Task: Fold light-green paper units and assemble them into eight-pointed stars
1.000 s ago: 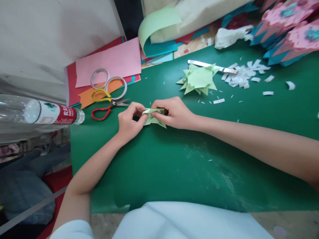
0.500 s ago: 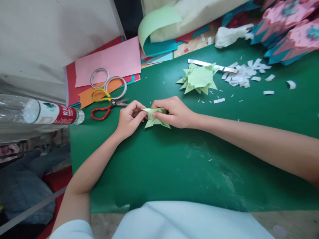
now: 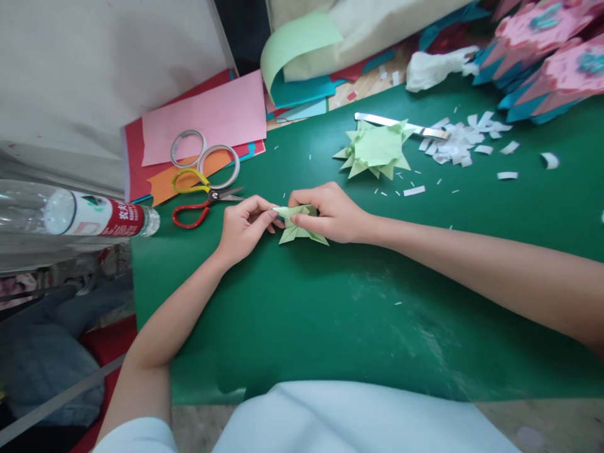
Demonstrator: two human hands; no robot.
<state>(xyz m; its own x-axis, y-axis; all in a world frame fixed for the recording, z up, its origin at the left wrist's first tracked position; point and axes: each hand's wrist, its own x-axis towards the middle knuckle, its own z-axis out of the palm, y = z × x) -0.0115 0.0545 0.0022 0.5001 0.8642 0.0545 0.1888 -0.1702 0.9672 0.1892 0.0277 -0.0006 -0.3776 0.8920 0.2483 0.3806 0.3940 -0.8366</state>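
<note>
A small light green folded paper piece [image 3: 304,233] with pointed corners is held just above the green table. My right hand [image 3: 333,214] grips it from the right, thumb in front and fingers behind, covering part of it. At its upper left point, my left hand [image 3: 248,229] pinches the paper tip between thumb and index finger. A larger light green spiky paper piece [image 3: 377,148] lies beyond my right hand. Scissors [image 3: 207,198] with one yellow and one red handle lie past my left hand.
Two tape rolls [image 3: 219,167] rest by pink paper sheets [image 3: 212,116]. A clear bottle [image 3: 108,215] lies on the left. Tweezers [image 3: 391,121] and white paper strips [image 3: 460,141] are at the back. Pink and blue paper constructions [image 3: 542,69] stand at the far right.
The folded paper and my right hand have shifted slightly to the right. My left hand's fingers stay at the paper's left tip, which shows a little more.
</note>
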